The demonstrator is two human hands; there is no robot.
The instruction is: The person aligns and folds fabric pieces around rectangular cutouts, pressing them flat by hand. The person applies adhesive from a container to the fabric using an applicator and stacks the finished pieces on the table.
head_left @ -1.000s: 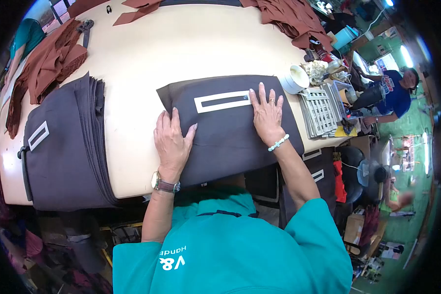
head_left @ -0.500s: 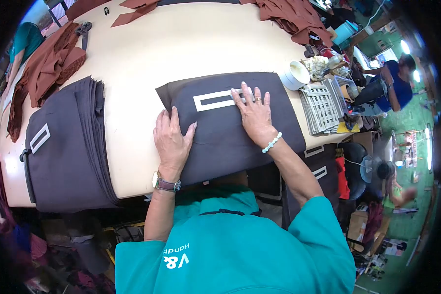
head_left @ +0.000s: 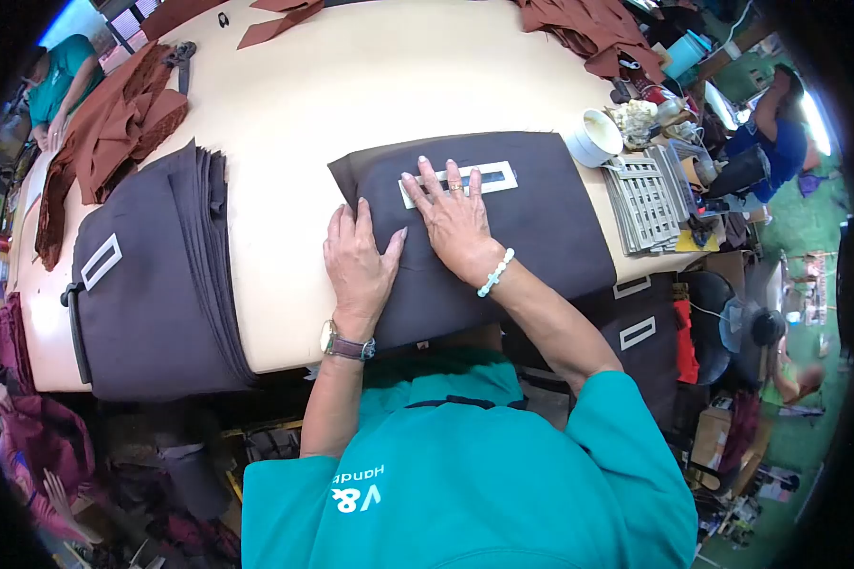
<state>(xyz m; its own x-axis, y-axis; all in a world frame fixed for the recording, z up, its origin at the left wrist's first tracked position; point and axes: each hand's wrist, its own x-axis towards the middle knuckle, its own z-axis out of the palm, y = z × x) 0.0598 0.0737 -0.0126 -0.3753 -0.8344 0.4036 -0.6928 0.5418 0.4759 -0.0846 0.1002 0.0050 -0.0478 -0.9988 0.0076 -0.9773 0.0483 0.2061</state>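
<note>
A dark folded cloth panel (head_left: 531, 228) lies on the table in front of me, and a white rectangular frame (head_left: 499, 177) with a long slot sits on it. My right hand (head_left: 454, 220) is flat with fingers spread, its fingertips over the left part of that frame. My left hand (head_left: 359, 266) rests on the panel's left edge, thumb apart from the other fingers. Neither hand is wrapped round anything. The frame's left end is partly hidden under my right fingers.
Left on the table (head_left: 285, 237) is a stack of dark panels (head_left: 161, 284) bearing another white frame (head_left: 102, 261). Rust-brown cloth (head_left: 114, 142) lies beyond it. At right stand a white pot (head_left: 594, 140) and slotted plates (head_left: 643, 204). Other people work at the far left and right.
My right hand has slid left along the white frame, from its right end to its left part. My left hand stays at the panel's left edge. The camera view has shifted slightly.
</note>
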